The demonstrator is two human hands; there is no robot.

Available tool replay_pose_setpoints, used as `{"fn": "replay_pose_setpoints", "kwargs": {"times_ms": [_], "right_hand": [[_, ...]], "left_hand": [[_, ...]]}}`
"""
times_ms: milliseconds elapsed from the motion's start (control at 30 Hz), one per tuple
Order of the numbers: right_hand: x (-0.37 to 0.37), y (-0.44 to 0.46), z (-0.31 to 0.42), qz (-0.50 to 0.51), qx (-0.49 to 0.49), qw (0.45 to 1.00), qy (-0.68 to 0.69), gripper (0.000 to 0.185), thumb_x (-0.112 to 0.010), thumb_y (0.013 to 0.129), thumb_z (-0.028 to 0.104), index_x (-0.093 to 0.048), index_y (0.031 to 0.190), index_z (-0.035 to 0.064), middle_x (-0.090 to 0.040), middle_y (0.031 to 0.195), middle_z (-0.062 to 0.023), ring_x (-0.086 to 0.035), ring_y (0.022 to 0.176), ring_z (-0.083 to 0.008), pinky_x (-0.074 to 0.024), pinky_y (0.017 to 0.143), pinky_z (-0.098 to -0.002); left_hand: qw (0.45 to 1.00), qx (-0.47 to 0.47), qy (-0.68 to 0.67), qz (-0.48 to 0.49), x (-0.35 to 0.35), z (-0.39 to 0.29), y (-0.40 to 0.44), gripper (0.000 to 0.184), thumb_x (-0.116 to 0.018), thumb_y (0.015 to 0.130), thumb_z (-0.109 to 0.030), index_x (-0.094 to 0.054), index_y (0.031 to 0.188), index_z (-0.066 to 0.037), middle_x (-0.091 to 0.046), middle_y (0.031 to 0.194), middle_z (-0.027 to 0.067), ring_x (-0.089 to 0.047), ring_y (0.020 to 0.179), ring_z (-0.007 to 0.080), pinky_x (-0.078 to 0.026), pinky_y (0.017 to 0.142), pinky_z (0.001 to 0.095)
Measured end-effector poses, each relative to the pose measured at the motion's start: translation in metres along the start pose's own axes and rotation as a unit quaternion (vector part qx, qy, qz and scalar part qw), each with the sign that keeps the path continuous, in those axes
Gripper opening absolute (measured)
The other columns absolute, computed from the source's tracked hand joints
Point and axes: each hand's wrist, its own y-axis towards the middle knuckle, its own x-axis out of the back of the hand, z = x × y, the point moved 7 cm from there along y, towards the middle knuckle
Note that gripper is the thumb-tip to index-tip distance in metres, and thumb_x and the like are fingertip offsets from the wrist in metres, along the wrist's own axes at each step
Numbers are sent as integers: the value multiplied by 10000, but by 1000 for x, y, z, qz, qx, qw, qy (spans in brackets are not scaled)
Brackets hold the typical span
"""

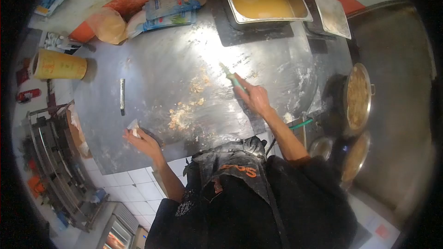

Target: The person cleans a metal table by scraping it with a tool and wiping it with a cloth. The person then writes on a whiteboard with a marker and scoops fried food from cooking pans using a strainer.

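Green-handled tool [234,80] gripped in the right hand [256,99], small white piece [134,128] pinched in the left hand [145,144], above crumb-strewn metal table [161,67].

Place: a working kitchen, apparently commercial
Desk: broad metal desk [157,69] smeared with flour and crumbs
Containers: deep metal pan [237,18] of yellowish liquid, round pans of food [358,96]
Clothing: dark apron [235,168], flour-dusted
Floor: white tiles [138,191]

Two hands [142,142] [255,97], one green-handled tool [234,79]
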Motion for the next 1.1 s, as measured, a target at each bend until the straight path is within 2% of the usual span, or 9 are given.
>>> {"fn": "replay_pose_setpoints", "kwargs": {"times_ms": [133,267,367,467,567,700,767,867,1100], "right_hand": [[-18,-9,22,33,83,994,-59,560,-521,1019,392,-395,1547,252,-533,510,-132,-538,461,-327,-471,535,-444],[-8,-3,8,-23,-55,996,64,569,-515,1017,406,-398,1545,232,-554,526,-142,-561,482,-326,-492,586,-465],[-26,-9,33,113,73,990,-52,586,-518,1011,410,-393,1547,208,-569,541,-151,-572,495,-330,-494,608,-479],[-18,-4,21,5,-30,999,43,583,-511,1016,416,-381,1553,231,-578,549,-157,-575,496,-337,-497,605,-481],[-33,-6,34,83,74,992,-67,588,-513,1016,418,-376,1555,228,-583,555,-163,-580,504,-345,-501,618,-485],[-25,-5,22,12,22,1000,-5,584,-523,1013,419,-378,1554,252,-573,543,-154,-558,470,-328,-494,556,-460],[-36,-15,29,72,102,990,-65,580,-527,1013,416,-392,1549,239,-566,535,-146,-540,445,-307,-475,508,-436],[-31,-22,10,-11,-8,999,29,565,-569,998,434,-422,1531,316,-513,484,-143,-516,433,-318,-461,525,-446],[-28,-24,15,18,2,1000,9,570,-567,996,422,-422,1533,296,-509,489,-145,-524,441,-324,-474,539,-450]], "left_hand": [[1000,0,10,6,0,-1,1,422,-462,1053,-228,-450,1315,103,-371,1501,318,-228,1448,526,-221,1172,595],[1000,-5,17,6,-4,3,0,437,-463,1051,-220,-430,1351,96,-370,1499,324,-240,1447,516,-222,1178,577],[1000,8,24,7,0,2,2,484,-464,1048,-218,-387,1406,99,-378,1495,319,-279,1430,500,-210,1190,556],[999,26,-18,13,-3,-2,3,531,-460,1047,-224,-346,1447,106,-400,1481,306,-343,1390,473,-194,1199,542],[1000,16,-1,6,1,-3,4,549,-453,1048,-233,-334,1458,111,-432,1453,293,-407,1332,445,-191,1198,535],[1000,14,6,8,0,-4,4,556,-451,1047,-239,-331,1463,109,-456,1430,292,-434,1299,434,-193,1195,530],[1000,18,12,15,0,0,5,564,-458,1051,-261,-339,1462,106,-391,1476,327,-362,1376,466,-243,1176,520],[999,44,-14,22,-5,1,3,569,-456,1056,-281,-337,1468,93,-338,1518,342,-263,1448,493,-234,1184,526],[999,12,49,5,-4,6,2,532,-452,1058,-253,-357,1460,83,-386,1512,282,-244,1463,483,-243,1174,547]]}}
